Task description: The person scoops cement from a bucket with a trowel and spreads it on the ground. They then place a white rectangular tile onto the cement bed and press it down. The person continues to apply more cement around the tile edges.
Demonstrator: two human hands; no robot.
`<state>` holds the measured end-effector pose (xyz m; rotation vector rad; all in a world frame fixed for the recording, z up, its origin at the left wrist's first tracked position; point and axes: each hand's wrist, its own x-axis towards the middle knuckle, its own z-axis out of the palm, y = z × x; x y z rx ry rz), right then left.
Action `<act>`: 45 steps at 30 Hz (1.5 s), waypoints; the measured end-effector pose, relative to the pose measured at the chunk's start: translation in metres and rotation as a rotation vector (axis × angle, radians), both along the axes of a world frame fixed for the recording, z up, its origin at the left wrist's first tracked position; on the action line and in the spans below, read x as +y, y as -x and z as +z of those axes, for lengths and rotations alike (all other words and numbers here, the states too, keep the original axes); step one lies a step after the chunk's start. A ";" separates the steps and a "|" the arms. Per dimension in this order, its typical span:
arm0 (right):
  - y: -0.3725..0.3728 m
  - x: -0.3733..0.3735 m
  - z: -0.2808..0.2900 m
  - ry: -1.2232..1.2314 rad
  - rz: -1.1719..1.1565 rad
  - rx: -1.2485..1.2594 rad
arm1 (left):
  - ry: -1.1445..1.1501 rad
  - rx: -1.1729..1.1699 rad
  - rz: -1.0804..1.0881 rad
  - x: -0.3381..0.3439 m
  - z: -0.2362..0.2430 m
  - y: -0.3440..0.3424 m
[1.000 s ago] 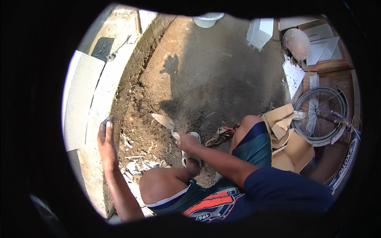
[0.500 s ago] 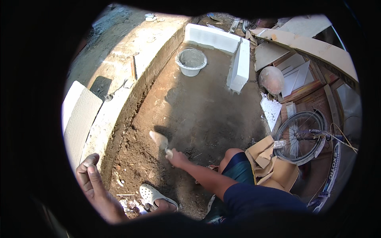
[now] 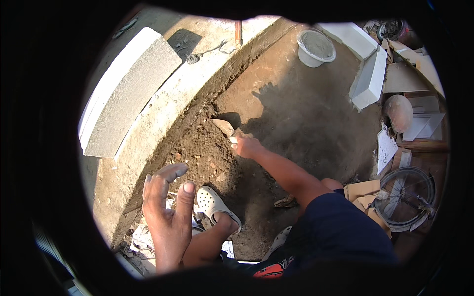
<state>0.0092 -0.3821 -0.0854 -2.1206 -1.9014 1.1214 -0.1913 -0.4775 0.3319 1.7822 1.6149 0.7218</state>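
Observation:
My right hand (image 3: 246, 144) is closed round the handle of a trowel (image 3: 224, 127). The blade's tip points left at the loose brown soil (image 3: 200, 143) along the foot of the concrete ledge; whether it touches the soil I cannot tell. My left hand (image 3: 167, 212) is raised at the lower left, thumb up and fingers bent, apart from the thumb, with nothing in it. Below it my foot in a cream clog (image 3: 212, 203) stands on the dirt. Farther off, a white bucket (image 3: 316, 49) of grey mortar sits on the ground.
A thick white block (image 3: 133, 91) lies on the concrete ledge (image 3: 173, 106) at left. White blocks (image 3: 370, 79) stand in an angled row at far right. Along the right are a rounded reddish object (image 3: 398, 113), a bicycle wheel (image 3: 407, 197) and torn cardboard (image 3: 363, 190).
The view has swung left, so the bucket and blocks sit farther right. My left hand has come further into view with its fingers more spread. The trowel is now nearer the ledge's foot.

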 end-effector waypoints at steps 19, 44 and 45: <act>0.082 -0.038 0.006 -0.071 0.249 0.058 | -0.095 0.346 -0.220 0.000 0.003 0.002; -0.082 -0.001 -0.004 -0.115 -0.806 0.033 | 0.036 0.441 -0.287 -0.036 0.011 -0.018; -0.055 -0.013 -0.004 -0.031 -0.664 0.073 | 0.031 0.466 -0.327 -0.037 0.010 -0.023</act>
